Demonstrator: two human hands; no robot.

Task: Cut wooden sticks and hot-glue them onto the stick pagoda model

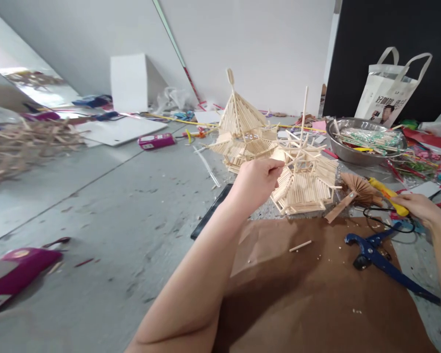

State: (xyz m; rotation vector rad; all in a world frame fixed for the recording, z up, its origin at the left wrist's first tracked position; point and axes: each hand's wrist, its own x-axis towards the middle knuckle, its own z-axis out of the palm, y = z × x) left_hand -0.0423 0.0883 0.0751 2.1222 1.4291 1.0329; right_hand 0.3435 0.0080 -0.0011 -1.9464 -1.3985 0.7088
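My left hand (261,177) is closed in a pinch at the left upper side of a small pavilion model (303,189) built from thin wooden sticks, with one tall stick (304,113) rising from its top. What lies between the fingertips is hidden. Behind it stands a second stick model (242,117) with a pointed roof. Over on the right, my right hand (419,207) grips the yellow handle of a corded tool (388,196). Its tip is hard to make out near a folded brown paper fan (356,191).
A blue cutter (378,257) and a short stick (300,246) lie on brown paper (316,304). A dark flat phone-like slab (211,211) lies by my left forearm. Behind are a metal bowl (349,152) of sticks and a white bag (385,90). Purple tools (156,141) lie leftward.
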